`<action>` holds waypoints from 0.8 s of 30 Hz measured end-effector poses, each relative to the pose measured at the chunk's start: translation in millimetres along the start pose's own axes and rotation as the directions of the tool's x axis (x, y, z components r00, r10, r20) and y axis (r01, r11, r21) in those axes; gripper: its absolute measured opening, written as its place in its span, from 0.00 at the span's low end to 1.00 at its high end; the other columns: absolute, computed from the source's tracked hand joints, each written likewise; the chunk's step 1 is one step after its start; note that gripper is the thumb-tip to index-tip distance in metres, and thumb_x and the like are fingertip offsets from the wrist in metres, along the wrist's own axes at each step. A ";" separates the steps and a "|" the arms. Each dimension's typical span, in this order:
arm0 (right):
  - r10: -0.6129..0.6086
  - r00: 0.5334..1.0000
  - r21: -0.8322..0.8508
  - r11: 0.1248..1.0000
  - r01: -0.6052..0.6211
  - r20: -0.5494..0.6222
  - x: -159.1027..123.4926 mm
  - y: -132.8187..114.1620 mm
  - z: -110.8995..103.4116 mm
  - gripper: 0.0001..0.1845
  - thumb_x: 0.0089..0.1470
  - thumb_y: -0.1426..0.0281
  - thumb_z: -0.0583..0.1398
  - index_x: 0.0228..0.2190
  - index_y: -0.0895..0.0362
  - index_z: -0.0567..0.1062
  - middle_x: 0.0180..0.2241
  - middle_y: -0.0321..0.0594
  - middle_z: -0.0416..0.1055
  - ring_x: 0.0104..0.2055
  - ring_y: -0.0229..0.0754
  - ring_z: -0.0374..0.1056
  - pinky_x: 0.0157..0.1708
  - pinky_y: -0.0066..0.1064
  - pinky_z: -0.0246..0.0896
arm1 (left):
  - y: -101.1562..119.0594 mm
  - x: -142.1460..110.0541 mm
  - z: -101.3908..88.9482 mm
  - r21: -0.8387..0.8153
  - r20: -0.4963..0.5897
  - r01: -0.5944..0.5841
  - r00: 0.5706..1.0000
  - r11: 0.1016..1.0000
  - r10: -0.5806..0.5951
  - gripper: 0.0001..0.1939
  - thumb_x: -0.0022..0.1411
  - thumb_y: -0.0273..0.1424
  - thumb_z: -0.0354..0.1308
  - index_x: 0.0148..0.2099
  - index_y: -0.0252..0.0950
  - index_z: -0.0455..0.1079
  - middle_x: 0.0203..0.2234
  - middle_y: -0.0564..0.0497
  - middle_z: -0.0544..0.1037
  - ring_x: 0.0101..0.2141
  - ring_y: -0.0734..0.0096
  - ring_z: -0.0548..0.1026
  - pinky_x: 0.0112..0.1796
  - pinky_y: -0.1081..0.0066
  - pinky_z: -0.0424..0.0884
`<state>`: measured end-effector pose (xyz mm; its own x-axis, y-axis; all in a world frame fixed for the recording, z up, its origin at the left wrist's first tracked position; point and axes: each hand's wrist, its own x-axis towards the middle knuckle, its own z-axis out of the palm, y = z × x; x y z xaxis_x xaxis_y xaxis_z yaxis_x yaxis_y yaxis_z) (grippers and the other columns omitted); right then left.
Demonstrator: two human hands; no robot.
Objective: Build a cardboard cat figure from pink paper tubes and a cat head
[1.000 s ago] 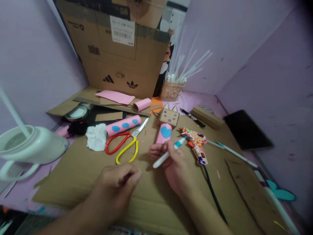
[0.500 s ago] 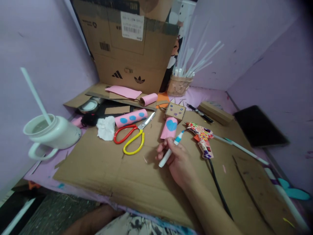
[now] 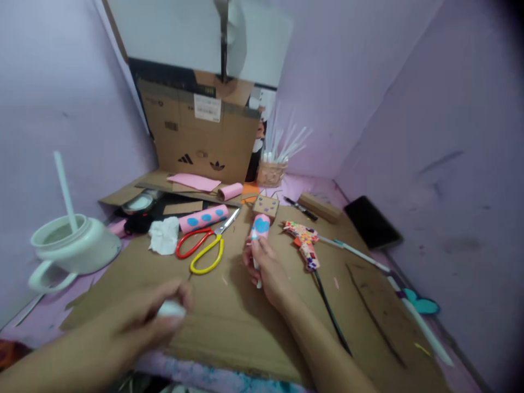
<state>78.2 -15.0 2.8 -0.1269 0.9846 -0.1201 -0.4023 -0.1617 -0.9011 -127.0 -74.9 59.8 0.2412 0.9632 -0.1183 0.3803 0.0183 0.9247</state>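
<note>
My right hand (image 3: 268, 267) is closed around a white marker (image 3: 257, 278) with a light blue end, its upper part over the lower end of a pink paper tube (image 3: 262, 225) with a blue heart. Atop that tube sits a small cardboard box head (image 3: 266, 205) with a drawn face. At the lower left, my left hand (image 3: 164, 314) is closed with a small whitish thing (image 3: 171, 309) between thumb and fingers, too blurred to name. Scissors (image 3: 213, 240) with one red and one yellow handle lie open between the hands. Right of the tube rests a flower-patterned glue gun (image 3: 303, 243).
A white mug (image 3: 77, 254) with a stick leans at the left. Crumpled tissue (image 3: 164, 236) and a pink tube with blue dots (image 3: 203, 219) lie by the scissors. A black pen (image 3: 301, 208), a cardboard block (image 3: 319, 207) and a phone-like dark slab (image 3: 372, 221) are at the right.
My left hand has come into view at the lower left, holding something whitish. The camera view has tilted up and turned right. My right hand still grips the marker, now overlapping the heart tube.
</note>
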 end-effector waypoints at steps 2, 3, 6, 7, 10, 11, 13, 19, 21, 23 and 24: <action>-0.063 0.998 -0.048 0.997 0.064 0.030 -0.2 -3.9 -0.2 0.21 0.48 0.49 0.57 0.29 0.55 0.65 0.19 0.26 0.62 0.12 0.26 0.43 0.08 0.19 0.38 | 25.3 47.5 -0.1 -0.090 0.127 0.028 0.992 0.996 -0.016 0.15 0.49 0.44 0.61 0.25 0.37 0.68 0.10 0.60 0.63 0.13 0.81 0.54 0.15 0.79 0.46; -0.097 0.995 -0.071 0.993 0.099 0.035 0.4 -5.7 -1.0 0.21 0.49 0.49 0.56 0.28 0.55 0.64 0.19 0.27 0.62 0.12 0.27 0.44 0.09 0.19 0.38 | 35.0 70.0 4.9 -0.209 0.129 0.026 0.992 0.978 0.001 0.16 0.46 0.44 0.63 0.24 0.36 0.65 0.08 0.62 0.60 0.11 0.83 0.50 0.14 0.79 0.43; -0.206 0.978 -0.136 0.969 0.206 0.013 5.0 -10.4 -5.9 0.20 0.50 0.52 0.57 0.25 0.57 0.66 0.18 0.27 0.58 0.14 0.28 0.45 0.12 0.21 0.39 | 47.0 120.0 28.3 -0.500 0.081 -0.009 0.995 0.866 0.057 0.19 0.42 0.44 0.66 0.28 0.35 0.66 0.09 0.65 0.54 0.12 0.86 0.46 0.14 0.81 0.40; -0.238 0.971 -0.148 0.961 0.235 0.001 7.1 -11.7 -8.2 0.19 0.51 0.53 0.58 0.25 0.57 0.67 0.17 0.26 0.57 0.14 0.28 0.45 0.13 0.21 0.40 | 45.8 129.7 34.9 -0.510 0.104 -0.006 0.992 0.860 0.069 0.20 0.43 0.45 0.65 0.29 0.35 0.67 0.10 0.64 0.57 0.12 0.86 0.47 0.14 0.81 0.41; -0.348 0.937 -0.259 0.909 0.327 -0.040 11.1 -14.1 -14.7 0.14 0.53 0.59 0.58 0.26 0.58 0.71 0.18 0.28 0.59 0.18 0.30 0.53 0.18 0.22 0.48 | 34.8 142.0 43.0 -0.534 0.141 0.008 0.987 0.845 0.079 0.19 0.46 0.45 0.63 0.32 0.35 0.65 0.11 0.62 0.60 0.12 0.85 0.49 0.13 0.82 0.43; -0.391 0.919 -0.339 0.873 0.351 -0.055 11.2 -14.0 -16.4 0.13 0.53 0.61 0.58 0.28 0.58 0.73 0.19 0.30 0.62 0.20 0.32 0.57 0.21 0.23 0.51 | 30.9 142.3 42.3 -0.547 0.141 0.020 0.988 0.837 0.069 0.18 0.47 0.44 0.63 0.31 0.36 0.64 0.11 0.63 0.60 0.12 0.86 0.49 0.13 0.83 0.42; -0.466 0.882 -0.519 0.772 0.368 -0.068 9.7 -12.9 -18.6 0.10 0.54 0.65 0.57 0.31 0.57 0.77 0.22 0.34 0.69 0.25 0.36 0.64 0.26 0.25 0.57 | 25.4 140.6 38.9 -0.579 0.137 0.043 0.990 0.814 0.045 0.17 0.48 0.43 0.63 0.29 0.37 0.61 0.10 0.63 0.60 0.11 0.86 0.48 0.13 0.83 0.41; -0.545 0.837 -0.667 0.642 0.378 -0.050 1.5 -13.6 -16.8 0.10 0.54 0.66 0.58 0.36 0.53 0.79 0.28 0.38 0.75 0.30 0.42 0.69 0.32 0.29 0.61 | 22.1 136.7 37.5 -0.581 0.134 0.028 0.989 0.813 0.062 0.17 0.51 0.42 0.62 0.28 0.36 0.59 0.10 0.63 0.60 0.11 0.87 0.48 0.13 0.84 0.42; -0.536 0.837 -0.597 0.710 0.375 -0.112 0.8 -17.1 -14.9 0.10 0.54 0.65 0.58 0.33 0.55 0.78 0.25 0.37 0.73 0.28 0.40 0.68 0.29 0.28 0.61 | 20.3 136.1 40.5 -0.536 0.131 0.009 0.989 0.844 0.073 0.16 0.50 0.41 0.62 0.29 0.36 0.61 0.10 0.63 0.62 0.11 0.87 0.52 0.13 0.84 0.45; -0.468 0.867 -0.444 0.822 0.356 -0.171 1.6 -19.9 -12.7 0.13 0.54 0.62 0.57 0.28 0.57 0.76 0.22 0.35 0.71 0.23 0.36 0.65 0.24 0.25 0.59 | 18.7 134.4 44.6 -0.440 0.131 -0.019 0.988 0.898 0.085 0.14 0.49 0.37 0.64 0.31 0.36 0.64 0.11 0.62 0.64 0.11 0.85 0.56 0.13 0.83 0.51; -0.414 0.892 -0.347 0.875 0.337 -0.179 2.5 -20.3 -11.5 0.14 0.53 0.60 0.58 0.26 0.57 0.75 0.22 0.35 0.70 0.21 0.35 0.64 0.21 0.24 0.57 | 18.5 132.9 47.2 -0.381 0.135 -0.031 0.987 0.924 0.089 0.13 0.48 0.36 0.64 0.31 0.35 0.65 0.11 0.61 0.66 0.12 0.84 0.58 0.14 0.82 0.53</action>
<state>96.5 -8.5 16.0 0.2153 0.9575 0.1918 -0.0802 0.2131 -0.9737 -45.8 40.8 44.1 0.3925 0.9160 -0.0835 0.0038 0.0892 0.9960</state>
